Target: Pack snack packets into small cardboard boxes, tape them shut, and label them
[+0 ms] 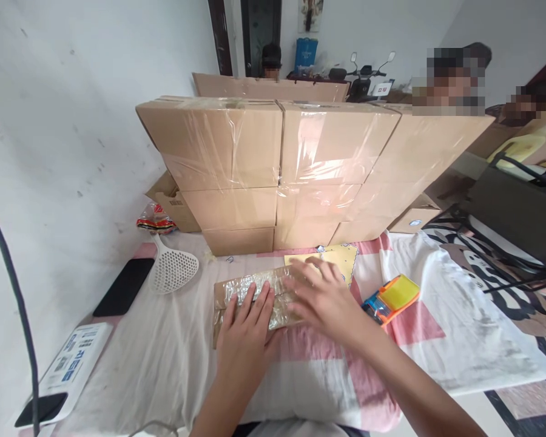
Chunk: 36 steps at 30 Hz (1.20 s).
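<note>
A flat cardboard box [236, 287] with clear tape over its top lies on the cloth-covered table in front of me. My left hand [248, 315] rests flat on its taped top, fingers stretched out and the thumb at the near edge. Over the box's right end is my right hand [318, 291], its fingers apart and slightly blurred; whether they touch the tape I cannot tell. A yellow patterned sheet [346, 261] lies partly behind the right hand. To the right sits an orange and blue tape dispenser-like item with a yellow face [394, 297].
A wall of stacked, taped cardboard boxes [277, 164] stands at the back of the table. On the left are a white slotted skimmer [175, 270], a black flat item [124, 286] and a white printed box [75, 364]. A dark chair [519, 200] stands right; people are behind the boxes.
</note>
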{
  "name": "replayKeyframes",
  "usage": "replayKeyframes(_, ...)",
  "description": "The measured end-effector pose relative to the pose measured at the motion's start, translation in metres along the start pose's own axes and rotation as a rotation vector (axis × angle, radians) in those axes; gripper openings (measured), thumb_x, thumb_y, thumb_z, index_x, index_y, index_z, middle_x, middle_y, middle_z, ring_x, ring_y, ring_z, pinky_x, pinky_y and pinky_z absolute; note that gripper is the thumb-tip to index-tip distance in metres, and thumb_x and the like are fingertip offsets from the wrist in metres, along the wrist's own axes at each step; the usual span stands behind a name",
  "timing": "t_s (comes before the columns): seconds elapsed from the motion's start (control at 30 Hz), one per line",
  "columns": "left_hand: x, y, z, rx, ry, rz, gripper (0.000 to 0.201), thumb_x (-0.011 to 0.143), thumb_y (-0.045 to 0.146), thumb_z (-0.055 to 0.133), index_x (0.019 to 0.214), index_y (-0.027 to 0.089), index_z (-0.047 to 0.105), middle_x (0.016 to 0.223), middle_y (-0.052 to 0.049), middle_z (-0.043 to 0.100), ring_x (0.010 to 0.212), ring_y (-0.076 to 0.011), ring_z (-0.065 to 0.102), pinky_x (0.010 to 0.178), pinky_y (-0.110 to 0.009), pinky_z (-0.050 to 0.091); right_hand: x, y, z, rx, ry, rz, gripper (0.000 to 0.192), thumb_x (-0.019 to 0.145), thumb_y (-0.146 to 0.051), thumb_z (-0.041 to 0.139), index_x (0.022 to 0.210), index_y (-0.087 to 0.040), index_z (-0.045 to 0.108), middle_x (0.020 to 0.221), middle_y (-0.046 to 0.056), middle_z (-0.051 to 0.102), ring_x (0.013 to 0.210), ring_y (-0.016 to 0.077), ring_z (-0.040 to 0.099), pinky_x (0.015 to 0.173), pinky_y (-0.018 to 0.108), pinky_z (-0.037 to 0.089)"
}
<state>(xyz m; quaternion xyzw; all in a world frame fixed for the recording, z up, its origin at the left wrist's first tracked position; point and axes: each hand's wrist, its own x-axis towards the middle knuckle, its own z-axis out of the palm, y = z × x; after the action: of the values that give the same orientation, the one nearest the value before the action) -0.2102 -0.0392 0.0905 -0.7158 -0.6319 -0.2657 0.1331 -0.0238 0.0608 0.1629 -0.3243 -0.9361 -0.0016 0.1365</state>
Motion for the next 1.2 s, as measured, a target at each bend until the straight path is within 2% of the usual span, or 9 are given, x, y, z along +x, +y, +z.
replayKeyframes(0.13,0.002,0.000,-0.001,-0.006,-0.009,0.007,0.048,0.100,0.044,0.049,0.139,0.019,0.062,0.148,-0.003,0.058,0.136,-0.0277,0.055,0.123,-0.043,0.020,-0.033,-0.016,0.020,0.068,-0.043,-0.080,0.055,0.101,-0.047,0.054,0.151,-0.022,0.049,0.160,0.008,0.045,0.152,0.0381,0.029,0.120,0.067,0.029)
replayKeyframes(0.2,0.002,0.000,-0.001,-0.010,-0.017,0.004,0.049,0.101,0.046,0.047,0.139,0.019,0.062,0.148,-0.004,0.058,0.137,-0.0281,0.055,0.123,-0.043,0.021,-0.044,-0.022,0.026,0.121,-0.058,-0.095,0.059,0.103,-0.044,0.051,0.156,-0.019,0.042,0.159,0.008,0.046,0.154,0.0330,0.029,0.125,0.063,0.023)
replayKeyframes(0.3,0.001,0.001,-0.002,-0.012,-0.017,0.001,0.049,0.101,0.046,0.048,0.140,0.020,0.062,0.148,-0.005,0.059,0.137,-0.0288,0.055,0.122,-0.044,0.022,-0.052,-0.025,0.028,0.176,-0.081,-0.099,0.060,0.104,-0.041,0.049,0.157,-0.016,0.038,0.161,0.007,0.043,0.154,0.0291,0.030,0.128,0.057,0.023)
replayKeyframes(0.57,-0.004,-0.011,0.003,0.092,-0.017,0.136,0.057,0.096,0.042,0.056,0.148,0.017,0.054,0.150,-0.008,0.057,0.136,-0.0313,0.055,0.121,-0.046,0.025,-0.044,-0.021,0.032,0.195,-0.031,-0.063,0.060,0.103,-0.044,0.050,0.155,-0.014,0.043,0.162,0.008,0.041,0.155,0.0276,0.029,0.129,0.053,0.022)
replayKeyframes(0.7,-0.003,-0.012,0.006,0.076,-0.030,0.110,0.054,0.097,0.043,0.055,0.146,0.019,0.056,0.150,-0.007,0.057,0.137,-0.0301,0.055,0.120,-0.045,0.026,-0.031,-0.022,0.042,0.206,0.001,-0.045,0.061,0.102,-0.051,0.050,0.149,-0.011,0.051,0.156,0.010,0.050,0.152,0.0289,0.036,0.130,0.051,0.020)
replayKeyframes(0.8,-0.003,-0.011,0.006,0.066,-0.042,0.094,0.054,0.098,0.041,0.052,0.148,0.020,0.054,0.150,-0.008,0.057,0.139,-0.0297,0.053,0.120,-0.045,0.026,-0.024,-0.022,0.044,0.230,-0.003,-0.090,0.067,0.101,-0.055,0.051,0.150,-0.009,0.049,0.156,0.012,0.050,0.151,0.0303,0.036,0.130,0.052,0.019)
replayKeyframes(0.93,-0.005,-0.010,0.005,0.093,-0.027,0.124,0.057,0.098,0.041,0.054,0.150,0.019,0.050,0.151,-0.008,0.056,0.138,-0.0306,0.053,0.120,-0.046,0.026,-0.023,-0.010,0.033,0.271,-0.014,-0.045,0.050,0.106,-0.049,0.046,0.145,-0.021,0.057,0.150,0.001,0.057,0.150,0.0254,0.040,0.131,0.052,0.012)
replayKeyframes(1.03,-0.006,-0.010,0.004,0.117,-0.020,0.136,0.058,0.097,0.044,0.055,0.150,0.019,0.050,0.150,-0.007,0.056,0.137,-0.0310,0.054,0.119,-0.046,0.025,-0.028,0.000,0.025,0.249,-0.005,0.053,0.038,0.107,-0.044,0.046,0.136,-0.028,0.065,0.146,-0.004,0.061,0.152,0.0281,0.034,0.130,0.059,0.005)
replayKeyframes(1.2,-0.004,-0.010,0.004,0.143,-0.030,0.160,0.059,0.097,0.045,0.055,0.148,0.016,0.051,0.151,-0.006,0.055,0.137,-0.0316,0.054,0.119,-0.046,0.025,-0.035,-0.006,0.027,0.255,-0.008,0.070,0.049,0.103,-0.050,0.051,0.143,-0.023,0.059,0.156,0.001,0.051,0.156,0.0317,0.023,0.129,0.061,0.009)
